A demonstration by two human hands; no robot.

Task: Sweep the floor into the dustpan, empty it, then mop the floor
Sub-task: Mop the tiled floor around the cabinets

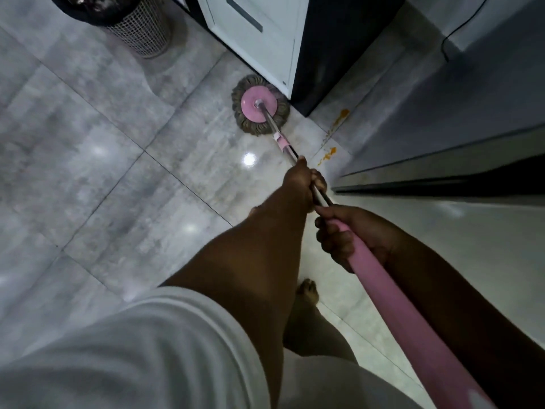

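Both hands are wrapped fully closed around one long mop handle [380, 278], pink plastic along its upper length and bare metal lower down; the left hand [303, 184] grips the metal part, further down the shaft, with its fingers curled right round it; the right hand [351, 234] clamps the lower end of the pink sleeve just above the left, the two hands near each other but apart. Beyond the left hand's grip the shaft runs down past a short pink collar to the round mop head [259, 106], a pink plastic disc ringed with grey-brown strands, lying flat on the glossy grey tiled floor [103, 157]; the head sits just beside the bottom corner of a white cabinet [265, 39] with a dark side panel. To the right of the shaft, between the grip and the mop head, orange smears [330, 153] mark the tiles. Far beyond the grip and off to the left stands a mesh waste bin [138, 28] with a dark liner. Below the right hand a bare foot [308, 293] rests on the floor; a white sleeve [132, 349] covers the left upper arm.
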